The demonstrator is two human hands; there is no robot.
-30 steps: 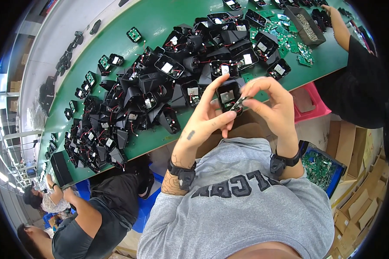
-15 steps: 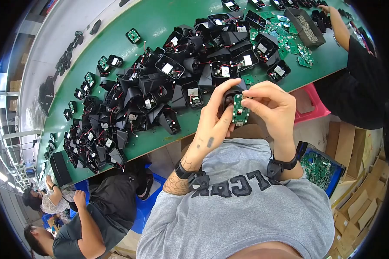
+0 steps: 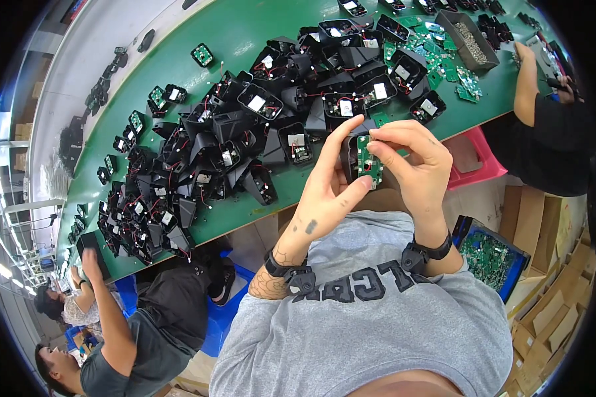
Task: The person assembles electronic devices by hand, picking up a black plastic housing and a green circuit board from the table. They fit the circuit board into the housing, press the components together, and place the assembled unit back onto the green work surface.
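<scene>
Just off the near edge of the table, my left hand (image 3: 321, 198) is curled round a small black plastic housing (image 3: 353, 155), its thumb on the lower end of a green circuit board (image 3: 369, 162). The thumb and forefinger of my right hand (image 3: 418, 162) pinch the board's upper end. The board stands lengthwise at the housing's open face; whether it is fully seated inside I cannot tell. Fingers hide much of the housing. Beyond my hands lies a big heap of black housings (image 3: 187, 213), many with red wires and white labels inside.
Loose green boards (image 3: 434, 56) lie at the far right, beside a grey bin (image 3: 489, 65) of small metal parts. A pink stool (image 3: 487, 162), a blue tray (image 3: 513, 288) of boards and cardboard boxes (image 3: 543, 218) stand to my right. Co-workers sit at both sides.
My left thumb has moved down onto the board's lower end, and more of the black housing shows. The left co-worker's arm has reached toward the table; the right co-worker's hand has moved nearer.
</scene>
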